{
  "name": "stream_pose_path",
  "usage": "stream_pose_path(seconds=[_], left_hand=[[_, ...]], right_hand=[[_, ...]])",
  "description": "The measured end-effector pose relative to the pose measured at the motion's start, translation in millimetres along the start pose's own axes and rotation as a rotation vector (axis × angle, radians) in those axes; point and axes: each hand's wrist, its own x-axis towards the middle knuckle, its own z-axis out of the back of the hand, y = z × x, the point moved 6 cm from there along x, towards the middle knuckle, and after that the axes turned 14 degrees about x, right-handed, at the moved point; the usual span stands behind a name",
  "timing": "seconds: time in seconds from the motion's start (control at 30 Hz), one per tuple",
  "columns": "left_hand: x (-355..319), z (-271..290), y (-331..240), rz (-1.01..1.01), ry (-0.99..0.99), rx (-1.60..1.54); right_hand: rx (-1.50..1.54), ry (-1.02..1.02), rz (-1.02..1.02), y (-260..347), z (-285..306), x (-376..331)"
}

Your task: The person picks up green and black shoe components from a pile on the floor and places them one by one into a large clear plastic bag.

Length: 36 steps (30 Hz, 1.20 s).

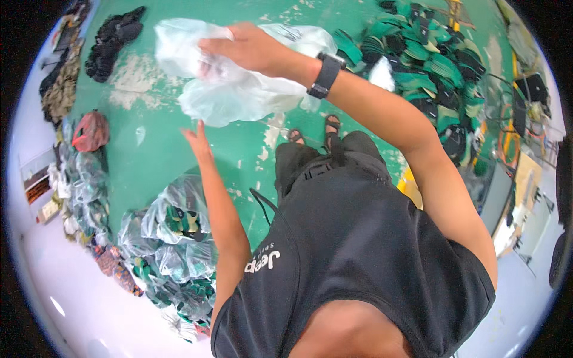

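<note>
A crumpled, translucent white plastic bag (233, 98) hangs in front of me above the green floor. My right hand (242, 48), with a black watch on its wrist, is closed on the bag's upper left part. Some of its fingers are hidden behind the plastic. My left hand (198, 140) is just below the bag's lower left edge, fingers spread and holding nothing. Whether a fingertip touches the plastic I cannot tell.
Green and black curved pieces (418, 59) lie heaped at the far right. Clear bags of similar pieces (185, 238) stand beside my left forearm. A red bag (91, 131) is farther left, and a black bundle (113, 42) lies at the far left. My sandalled feet (332, 123) stand beyond my waist.
</note>
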Motion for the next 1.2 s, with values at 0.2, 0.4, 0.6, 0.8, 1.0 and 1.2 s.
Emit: stream_pose_path(seconds=[0.2,0.4,0.6,0.8,1.0,1.2], left_hand=[[29.6,-23.1,-33.7,-0.238,0.242,-0.345],[10.3,-30.5,-84.5,-0.296,0.048,-0.15],[-35.5,11.9,-192.1,-0.475,0.018,-0.381],[-2.9,27.9,-217.2,-0.443,0.021,-0.338],[-38.8,172.8,-301.0,-0.99,-0.794,0.608],[-58.4,272.1,-342.9,-1.082,-0.873,0.295]], right_hand=[[0.104,0.067,-0.11,21.1,4.6,31.7],[-1.157,-0.293,0.143,-35.4,166.9,-8.5],[-1.458,-0.498,0.3,-11.0,224.3,-33.4],[-1.397,-0.52,0.302,23.8,210.0,-16.6],[-0.572,-0.382,0.611,78.9,93.0,-32.7],[-1.132,-0.734,0.466,-96.9,147.7,-159.6]])
